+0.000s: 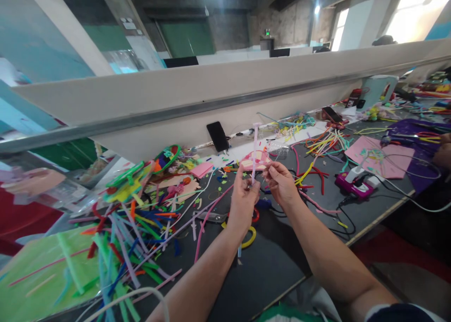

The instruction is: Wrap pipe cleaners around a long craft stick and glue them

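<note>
My left hand [244, 197] is closed around the lower part of a pale lilac strip [254, 148], which stands upright and has a wider top end. Close beside it, the fingertips of my right hand [282, 183] are pinched together. What they hold is too thin and blurred to name; a fine thread or wire seems to run near them. Beneath my left wrist lie scissors [250, 238] with yellow and red handles, partly covered by my forearm. A pink piece [246, 162] lies on the table just behind my hands.
Colourful strips [120, 247] are heaped at the left on a green sheet [42, 265]. A black phone [217, 136] leans against the partition [169, 103]. To the right are a magenta power strip [354, 186] with cables, a pink sheet [398, 160] and another person's hand [444, 150].
</note>
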`<move>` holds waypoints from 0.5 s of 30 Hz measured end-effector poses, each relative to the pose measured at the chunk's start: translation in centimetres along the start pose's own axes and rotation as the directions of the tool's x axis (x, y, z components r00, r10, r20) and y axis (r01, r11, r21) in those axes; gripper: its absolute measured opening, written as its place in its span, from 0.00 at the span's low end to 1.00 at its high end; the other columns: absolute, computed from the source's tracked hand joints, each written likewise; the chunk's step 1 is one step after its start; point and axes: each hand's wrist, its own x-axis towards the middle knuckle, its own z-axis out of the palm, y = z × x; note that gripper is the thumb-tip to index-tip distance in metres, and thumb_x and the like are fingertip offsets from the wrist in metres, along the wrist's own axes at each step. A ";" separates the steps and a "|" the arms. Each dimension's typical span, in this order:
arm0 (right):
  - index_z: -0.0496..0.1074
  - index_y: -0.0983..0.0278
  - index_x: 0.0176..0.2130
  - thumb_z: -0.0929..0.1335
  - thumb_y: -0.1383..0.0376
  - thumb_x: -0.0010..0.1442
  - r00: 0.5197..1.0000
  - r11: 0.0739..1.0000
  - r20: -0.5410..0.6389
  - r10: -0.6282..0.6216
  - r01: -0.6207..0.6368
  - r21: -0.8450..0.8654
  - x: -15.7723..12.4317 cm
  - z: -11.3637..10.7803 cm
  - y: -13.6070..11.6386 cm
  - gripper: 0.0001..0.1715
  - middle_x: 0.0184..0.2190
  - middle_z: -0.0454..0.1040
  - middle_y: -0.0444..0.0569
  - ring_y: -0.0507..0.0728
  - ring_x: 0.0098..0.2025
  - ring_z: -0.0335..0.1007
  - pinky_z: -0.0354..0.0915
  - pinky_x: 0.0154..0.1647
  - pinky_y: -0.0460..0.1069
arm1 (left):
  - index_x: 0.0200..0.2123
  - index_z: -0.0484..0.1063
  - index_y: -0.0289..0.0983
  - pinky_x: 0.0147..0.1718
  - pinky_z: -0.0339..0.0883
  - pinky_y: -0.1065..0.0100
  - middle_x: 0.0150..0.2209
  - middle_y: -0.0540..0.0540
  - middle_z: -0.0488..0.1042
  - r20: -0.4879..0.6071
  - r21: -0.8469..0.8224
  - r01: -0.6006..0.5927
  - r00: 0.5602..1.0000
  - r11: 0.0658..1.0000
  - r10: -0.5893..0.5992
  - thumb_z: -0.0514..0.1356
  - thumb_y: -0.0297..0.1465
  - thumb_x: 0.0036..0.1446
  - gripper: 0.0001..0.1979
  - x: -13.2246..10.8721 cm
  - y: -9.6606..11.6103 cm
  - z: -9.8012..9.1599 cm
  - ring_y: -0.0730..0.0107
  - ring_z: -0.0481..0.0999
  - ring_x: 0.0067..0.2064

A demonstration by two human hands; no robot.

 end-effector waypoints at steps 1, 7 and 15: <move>0.74 0.63 0.34 0.73 0.63 0.49 1.000 1.000 0.003 0.009 -0.009 0.003 0.0 -0.1 0.1 0.10 0.25 0.73 0.43 0.48 0.27 0.67 0.62 0.27 0.43 | 0.64 0.47 0.49 0.19 0.54 0.79 0.34 0.52 0.65 0.000 -0.003 -0.002 1.000 1.000 0.002 0.64 0.34 0.52 0.40 0.0 0.0 0.0 0.84 0.59 0.22; 0.73 0.62 0.41 0.73 0.61 0.50 0.987 0.992 0.130 0.093 -0.103 0.071 0.1 -0.4 0.2 0.18 0.29 0.72 0.43 0.48 0.27 0.66 0.64 0.32 0.45 | 0.64 0.46 0.50 0.18 0.50 0.78 0.32 0.53 0.63 0.039 -0.036 -0.027 0.999 0.999 0.029 0.63 0.34 0.54 0.39 -0.2 0.3 0.1 0.85 0.55 0.20; 0.71 0.61 0.45 0.72 0.61 0.51 0.982 0.996 0.179 0.054 -0.065 0.058 -0.2 -0.4 -0.1 0.20 0.28 0.71 0.43 0.48 0.27 0.65 0.64 0.33 0.45 | 0.64 0.49 0.49 0.19 0.54 0.77 0.32 0.51 0.62 0.005 0.043 -0.045 0.999 0.998 0.044 0.61 0.38 0.55 0.36 -0.2 0.3 -0.1 0.82 0.57 0.22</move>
